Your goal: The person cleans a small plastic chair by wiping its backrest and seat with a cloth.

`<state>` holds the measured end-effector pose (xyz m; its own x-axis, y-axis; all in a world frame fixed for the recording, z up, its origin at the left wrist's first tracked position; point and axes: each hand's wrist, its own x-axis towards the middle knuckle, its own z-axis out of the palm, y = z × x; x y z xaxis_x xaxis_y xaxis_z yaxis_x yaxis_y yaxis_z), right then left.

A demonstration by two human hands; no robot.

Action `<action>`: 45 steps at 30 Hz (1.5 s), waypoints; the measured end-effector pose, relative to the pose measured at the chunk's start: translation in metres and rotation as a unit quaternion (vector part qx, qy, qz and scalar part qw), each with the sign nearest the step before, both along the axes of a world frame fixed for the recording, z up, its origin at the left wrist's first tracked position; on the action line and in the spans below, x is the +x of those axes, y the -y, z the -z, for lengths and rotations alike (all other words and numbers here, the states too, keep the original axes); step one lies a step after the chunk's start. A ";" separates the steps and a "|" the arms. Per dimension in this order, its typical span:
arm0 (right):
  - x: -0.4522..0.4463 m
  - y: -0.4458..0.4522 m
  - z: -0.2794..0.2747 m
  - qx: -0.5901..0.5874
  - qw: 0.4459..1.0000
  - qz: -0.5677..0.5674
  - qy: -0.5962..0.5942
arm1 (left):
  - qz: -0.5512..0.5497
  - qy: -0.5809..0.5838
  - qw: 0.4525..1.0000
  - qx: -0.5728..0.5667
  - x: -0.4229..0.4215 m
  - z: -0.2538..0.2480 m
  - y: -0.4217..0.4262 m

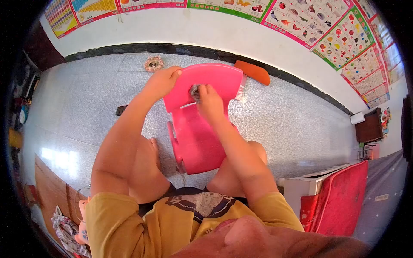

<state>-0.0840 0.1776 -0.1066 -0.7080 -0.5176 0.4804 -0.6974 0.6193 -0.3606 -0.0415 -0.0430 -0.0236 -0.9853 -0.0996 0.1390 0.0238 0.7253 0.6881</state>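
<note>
A pink plastic chair [198, 142] stands between my knees, its backrest away from me. My left hand [165, 82] is closed over the backrest's upper left edge, thumb on the near face and the other fingers mostly hidden. Pinched in my right hand [210, 103] is a dark grey, wiry scouring pad [195, 93], pressed to the backrest just above its slot. Part of the pad is covered by my fingers.
An orange curved piece [254, 72] and a patterned ring-shaped thing [153, 64] lie near the wall. A dark brush-like object [121, 110] is on the floor left. At right stands a red-covered piece [342, 200]. Posters [309, 19] line the wall.
</note>
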 end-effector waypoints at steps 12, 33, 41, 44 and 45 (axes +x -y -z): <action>-0.042 -0.057 -0.048 -0.102 0.970 0.220 -0.034 | 0.013 -0.016 1.000 -0.005 -0.002 0.009 0.006; -0.035 -0.063 -0.055 -0.086 0.971 0.224 -0.007 | -0.002 0.004 1.000 0.006 0.002 0.003 0.003; -0.037 -0.082 -0.050 0.061 0.964 0.224 0.133 | -0.002 -0.009 1.000 0.008 0.002 0.000 -0.001; -0.039 -0.086 -0.052 0.018 0.969 0.222 0.103 | -0.002 -0.014 1.000 0.009 0.004 -0.002 -0.001; -0.038 -0.084 -0.058 -0.045 0.972 0.226 0.051 | -0.002 -0.015 1.000 0.008 0.004 -0.002 -0.001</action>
<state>-0.1217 0.2616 -0.0489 -0.9000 -0.1017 0.4239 -0.3185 0.8172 -0.4804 -0.0372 -0.0420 -0.0214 -0.9802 -0.1058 0.1674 0.0423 0.7138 0.6991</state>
